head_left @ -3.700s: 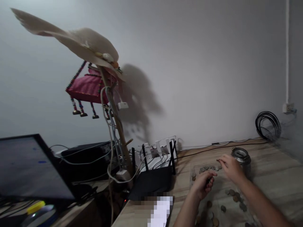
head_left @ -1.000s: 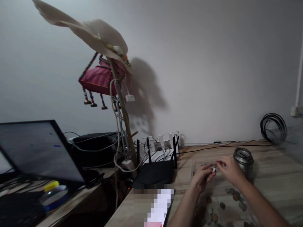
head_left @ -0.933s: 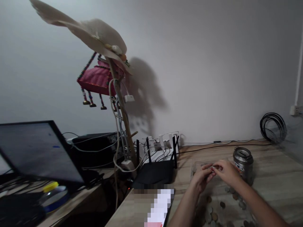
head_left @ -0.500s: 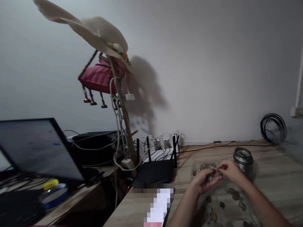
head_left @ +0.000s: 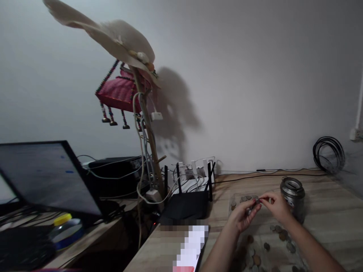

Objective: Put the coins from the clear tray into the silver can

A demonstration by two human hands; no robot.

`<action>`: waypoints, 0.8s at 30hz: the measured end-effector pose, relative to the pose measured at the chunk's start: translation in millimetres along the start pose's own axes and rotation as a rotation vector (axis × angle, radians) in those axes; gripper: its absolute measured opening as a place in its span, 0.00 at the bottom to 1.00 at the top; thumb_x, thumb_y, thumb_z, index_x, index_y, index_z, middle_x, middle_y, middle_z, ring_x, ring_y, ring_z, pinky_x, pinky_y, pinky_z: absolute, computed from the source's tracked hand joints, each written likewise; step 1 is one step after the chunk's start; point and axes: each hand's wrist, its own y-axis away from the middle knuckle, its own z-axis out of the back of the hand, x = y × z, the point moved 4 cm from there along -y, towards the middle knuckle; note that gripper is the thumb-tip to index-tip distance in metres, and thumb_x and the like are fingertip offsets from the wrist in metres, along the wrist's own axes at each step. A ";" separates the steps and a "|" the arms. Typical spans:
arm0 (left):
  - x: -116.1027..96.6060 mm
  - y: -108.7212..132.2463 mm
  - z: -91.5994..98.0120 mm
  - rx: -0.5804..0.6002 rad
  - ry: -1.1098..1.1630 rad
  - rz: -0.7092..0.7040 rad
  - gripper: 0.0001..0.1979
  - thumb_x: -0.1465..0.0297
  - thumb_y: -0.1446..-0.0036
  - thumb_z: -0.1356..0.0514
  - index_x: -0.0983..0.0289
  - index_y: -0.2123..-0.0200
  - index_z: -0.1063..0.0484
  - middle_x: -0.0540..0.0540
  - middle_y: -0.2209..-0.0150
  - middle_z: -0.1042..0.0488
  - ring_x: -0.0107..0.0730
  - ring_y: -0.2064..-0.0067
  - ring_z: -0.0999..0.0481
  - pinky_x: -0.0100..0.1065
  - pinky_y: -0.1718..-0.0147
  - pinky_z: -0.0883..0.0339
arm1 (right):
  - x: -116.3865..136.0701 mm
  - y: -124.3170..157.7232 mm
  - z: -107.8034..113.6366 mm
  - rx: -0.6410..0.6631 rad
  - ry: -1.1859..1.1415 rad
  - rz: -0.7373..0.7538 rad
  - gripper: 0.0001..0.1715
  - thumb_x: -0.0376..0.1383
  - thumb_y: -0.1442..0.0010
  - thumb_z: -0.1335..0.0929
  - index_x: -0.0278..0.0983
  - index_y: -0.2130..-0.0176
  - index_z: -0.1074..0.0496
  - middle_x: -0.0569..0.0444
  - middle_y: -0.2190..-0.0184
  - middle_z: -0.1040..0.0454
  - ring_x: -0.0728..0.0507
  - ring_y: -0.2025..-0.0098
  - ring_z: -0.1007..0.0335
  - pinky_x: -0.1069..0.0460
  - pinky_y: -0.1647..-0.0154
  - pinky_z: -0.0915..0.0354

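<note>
My left hand (head_left: 244,216) is cupped with curled fingers around a few coins, palm side up. At its fingertips, the thumb and forefinger of my right hand (head_left: 274,206) pinch what looks like a coin (head_left: 257,200). Behind my left hand, a row of silvery coins (head_left: 246,198) lies in a clear plastic tray (head_left: 231,196). Nearer to me, more coins, silver and copper-coloured, are scattered (head_left: 256,260) between my forearms. Just beyond my right hand stands a dark metal jar (head_left: 292,189) with a slotted lid, partly hidden by that hand.
A black router (head_left: 184,206) with upright antennas sits left of my hands, a phone-like slab (head_left: 194,241) in front of it. Further left are a monitor (head_left: 48,177) and a yellow-capped tub (head_left: 66,232). A coiled black cable (head_left: 328,155) leans by the wall.
My left fingers have curled up, covering the coins that showed in the palm. My right fingertips have shifted slightly left, against the left fingertips.
</note>
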 end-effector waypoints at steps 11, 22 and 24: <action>-0.1 -9.4 3.7 0.034 -0.173 -0.227 0.06 0.84 0.61 0.39 0.70 0.77 0.28 0.55 0.75 0.25 0.26 0.72 0.26 0.26 0.63 0.33 | 13.5 4.1 -5.6 0.060 0.130 0.083 0.15 0.35 0.49 0.37 0.37 0.63 0.25 0.50 0.68 0.24 0.46 0.68 0.31 0.52 0.66 0.36; 1.7 -13.4 8.3 0.020 -0.349 -0.204 0.11 0.79 0.64 0.35 0.70 0.71 0.27 0.55 0.74 0.25 0.28 0.73 0.26 0.25 0.71 0.37 | 13.4 0.2 4.1 0.106 0.187 -0.009 0.11 0.35 0.50 0.38 0.38 0.69 0.27 0.53 0.74 0.27 0.46 0.70 0.33 0.53 0.68 0.40; 2.1 -13.4 8.2 0.010 -0.354 -0.193 0.11 0.79 0.64 0.35 0.70 0.72 0.27 0.55 0.75 0.25 0.27 0.73 0.26 0.24 0.72 0.38 | 11.8 -3.3 26.9 -0.057 0.250 -0.011 0.12 0.38 0.48 0.39 0.39 0.69 0.27 0.53 0.73 0.27 0.46 0.70 0.33 0.53 0.67 0.41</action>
